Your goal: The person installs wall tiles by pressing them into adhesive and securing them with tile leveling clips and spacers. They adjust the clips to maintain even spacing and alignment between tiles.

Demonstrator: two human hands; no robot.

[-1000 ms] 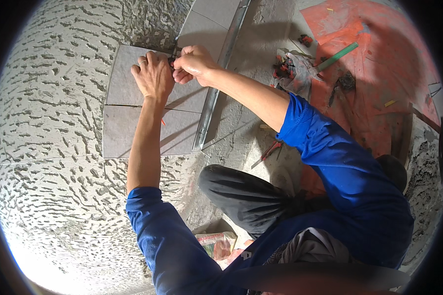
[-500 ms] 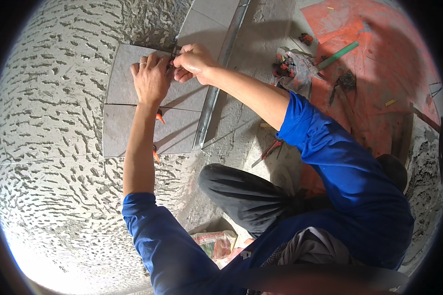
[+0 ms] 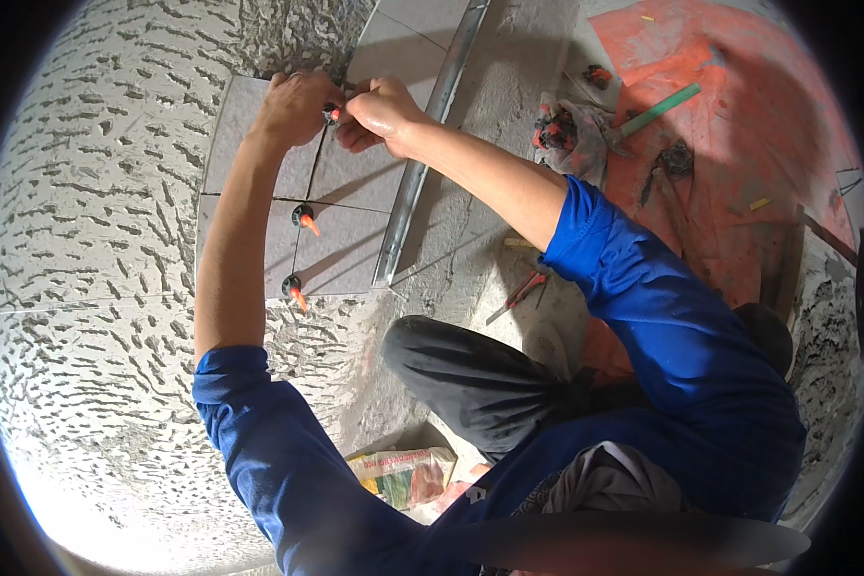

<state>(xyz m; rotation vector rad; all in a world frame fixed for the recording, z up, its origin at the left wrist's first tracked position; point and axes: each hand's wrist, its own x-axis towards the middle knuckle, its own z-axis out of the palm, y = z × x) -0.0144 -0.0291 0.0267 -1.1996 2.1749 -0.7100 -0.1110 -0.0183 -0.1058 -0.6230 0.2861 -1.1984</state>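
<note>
A crumpled printed bag (image 3: 403, 475) is seen lying nearest, beside the bent knee. Farther out, two orange-tipped levelling clips (image 3: 296, 288) are set in the joints between grey tiles (image 3: 341, 254), alongside a metal straightedge (image 3: 418, 173). At the far end of the tiles, a third small clip (image 3: 331, 113) is pinched between the fingers of the left hand (image 3: 293, 106) and the right hand (image 3: 379, 113), both closed on it. Pliers (image 3: 518, 293) and a green-handled tool (image 3: 658, 110) are left to the right
</note>
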